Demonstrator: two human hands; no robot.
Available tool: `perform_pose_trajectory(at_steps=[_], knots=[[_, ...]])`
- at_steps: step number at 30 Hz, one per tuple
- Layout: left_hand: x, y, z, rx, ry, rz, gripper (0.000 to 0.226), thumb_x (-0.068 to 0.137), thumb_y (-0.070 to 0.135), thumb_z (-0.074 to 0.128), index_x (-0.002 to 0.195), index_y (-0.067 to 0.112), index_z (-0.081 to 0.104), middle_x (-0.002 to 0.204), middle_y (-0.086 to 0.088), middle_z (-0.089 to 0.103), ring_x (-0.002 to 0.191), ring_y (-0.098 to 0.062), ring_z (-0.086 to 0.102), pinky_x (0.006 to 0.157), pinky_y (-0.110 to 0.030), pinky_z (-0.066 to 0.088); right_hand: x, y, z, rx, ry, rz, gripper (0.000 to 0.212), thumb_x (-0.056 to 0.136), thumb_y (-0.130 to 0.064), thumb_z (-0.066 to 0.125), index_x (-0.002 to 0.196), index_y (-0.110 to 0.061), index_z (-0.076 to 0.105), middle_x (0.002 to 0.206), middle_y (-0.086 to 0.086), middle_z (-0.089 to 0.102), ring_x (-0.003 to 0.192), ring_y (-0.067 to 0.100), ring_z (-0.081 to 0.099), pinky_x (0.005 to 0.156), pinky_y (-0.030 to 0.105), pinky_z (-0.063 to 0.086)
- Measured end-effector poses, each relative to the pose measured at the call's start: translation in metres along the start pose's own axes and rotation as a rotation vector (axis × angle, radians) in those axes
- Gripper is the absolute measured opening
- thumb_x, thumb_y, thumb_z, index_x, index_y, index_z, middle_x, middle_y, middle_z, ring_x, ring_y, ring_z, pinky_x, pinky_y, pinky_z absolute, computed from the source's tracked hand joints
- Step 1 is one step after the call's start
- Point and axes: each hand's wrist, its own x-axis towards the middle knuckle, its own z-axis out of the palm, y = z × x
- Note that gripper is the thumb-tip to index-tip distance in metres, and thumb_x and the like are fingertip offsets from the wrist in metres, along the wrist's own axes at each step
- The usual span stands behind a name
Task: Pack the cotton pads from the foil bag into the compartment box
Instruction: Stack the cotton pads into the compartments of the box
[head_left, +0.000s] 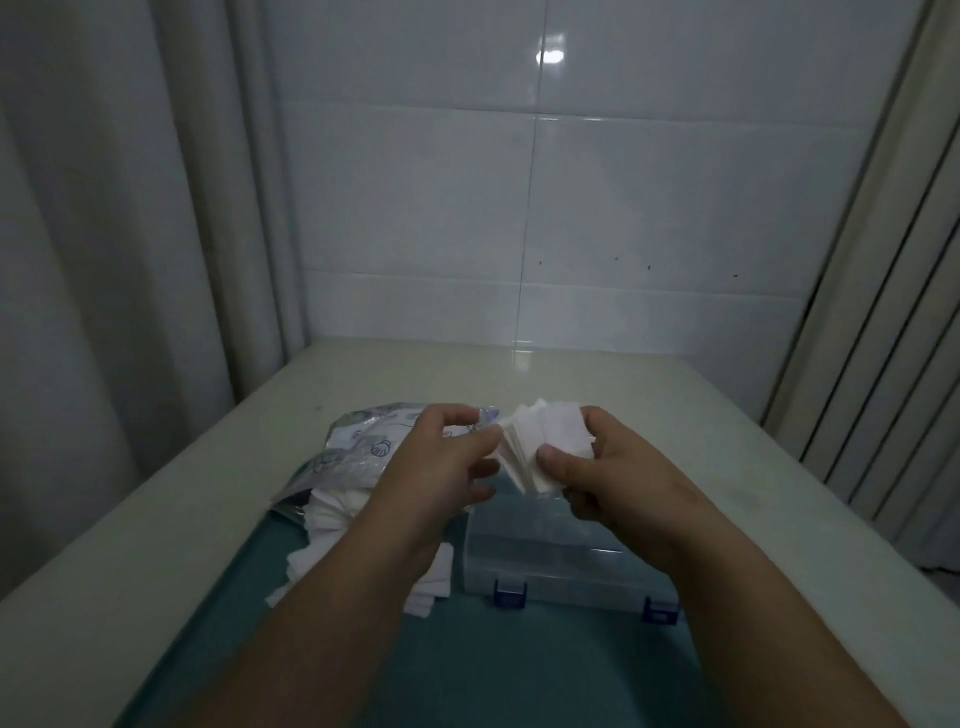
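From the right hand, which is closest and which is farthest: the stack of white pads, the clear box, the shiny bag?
1. Stack of cotton pads: held in the right hand.
2. Compartment box: on the table just beneath that hand.
3. Foil bag: farthest, lying off to the left past the left hand.

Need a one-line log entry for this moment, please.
right hand: holds stack of cotton pads | left hand: fingers at stack | compartment box: under hands | foil bag: left, loose pads spilled
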Motion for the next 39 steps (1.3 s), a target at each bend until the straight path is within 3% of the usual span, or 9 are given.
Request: perform_pose_trajectory(at_steps=[4,8,13,17,20,25,33,36,39], knots=[[-0.005,-0.006,-0.003,-0.035,-0.011,0.102,0.031,0.086,0.014,0.068,0.113,0.023,0.055,0.098,-0.007,0.074,0.087,-0.020,0.072,0.076,-0.037,0.060,0.001,-0.001,0.009,-0.020,-0.027,0.001,0.026,0.095,-0.026,0.055,0.121,-0.024,0.051,0.099,0.008,0.064,0.072,0.017,0.054,0.064,0.027,0.048],[-0.007,-0.010,-0.006,0.012,-0.013,0.144,0.044,0.081,0.008,0.073,0.114,0.027,0.051,0.088,0.001,0.076,0.080,-0.016,0.073,0.065,-0.027,0.059,-0.001,-0.001,0.013,-0.112,0.009,0.001,0.026,0.097,-0.023,0.046,0.122,-0.022,0.049,0.093,0.009,0.063,0.067,0.014,0.053,0.053,0.019,0.044],[-0.006,-0.013,-0.007,0.080,0.061,0.145,0.047,0.081,0.003,0.068,0.113,0.031,0.048,0.094,-0.002,0.072,0.084,-0.021,0.071,0.075,-0.040,0.061,0.003,0.002,0.014,-0.176,0.139,-0.074,0.034,0.080,-0.021,0.072,0.111,-0.021,0.057,0.101,-0.002,0.062,0.081,0.014,0.058,0.060,0.021,0.044],[-0.003,-0.014,-0.008,0.054,0.082,0.134,0.045,0.082,0.003,0.067,0.112,0.031,0.048,0.097,-0.003,0.071,0.085,-0.021,0.070,0.075,-0.041,0.060,0.005,0.001,0.006,0.003,0.247,-0.063,0.021,0.074,-0.012,0.078,0.084,-0.007,0.061,0.080,0.007,0.064,0.063,0.016,0.053,0.055,0.027,0.046],[-0.002,-0.015,-0.008,0.042,0.080,0.136,0.045,0.083,0.003,0.068,0.113,0.029,0.049,0.097,-0.003,0.071,0.084,-0.020,0.070,0.069,-0.034,0.059,0.003,0.000,0.003,0.128,0.200,-0.035,0.011,0.083,-0.009,0.070,0.085,-0.002,0.062,0.069,0.007,0.060,0.056,0.015,0.052,0.053,0.025,0.049],[-0.002,-0.017,-0.008,0.093,0.117,0.165,0.046,0.080,0.007,0.070,0.113,0.032,0.048,0.092,-0.002,0.072,0.082,-0.020,0.070,0.077,-0.046,0.059,0.000,-0.004,0.001,0.252,0.161,-0.041,0.012,0.092,-0.011,0.059,0.092,0.000,0.065,0.069,0.009,0.065,0.057,0.014,0.061,0.056,0.025,0.055],[-0.004,-0.018,-0.006,0.090,0.093,0.181,0.049,0.079,0.008,0.074,0.112,0.033,0.049,0.085,0.002,0.075,0.078,-0.016,0.072,0.066,-0.030,0.059,0.005,0.003,0.019,-0.158,0.252,-0.107,0.013,0.082,-0.021,0.073,0.092,-0.015,0.066,0.076,0.005,0.070,0.060,0.013,0.066,0.056,0.026,0.057],[-0.006,-0.017,-0.005,0.070,0.086,0.182,0.048,0.078,0.013,0.076,0.113,0.033,0.049,0.087,0.002,0.075,0.078,-0.014,0.072,0.068,-0.030,0.059,0.006,0.006,0.019,-0.306,0.262,-0.153,0.029,0.077,-0.038,0.075,0.101,-0.028,0.062,0.095,-0.010,0.062,0.080,0.010,0.060,0.066,0.023,0.051],[-0.006,-0.016,-0.004,0.069,0.074,0.187,0.050,0.079,0.015,0.076,0.116,0.032,0.048,0.092,-0.001,0.075,0.082,-0.018,0.072,0.073,-0.036,0.060,0.006,0.007,0.019,-0.320,0.191,-0.147,0.045,0.074,-0.040,0.077,0.114,-0.032,0.057,0.107,-0.016,0.059,0.086,0.007,0.060,0.070,0.021,0.051]])
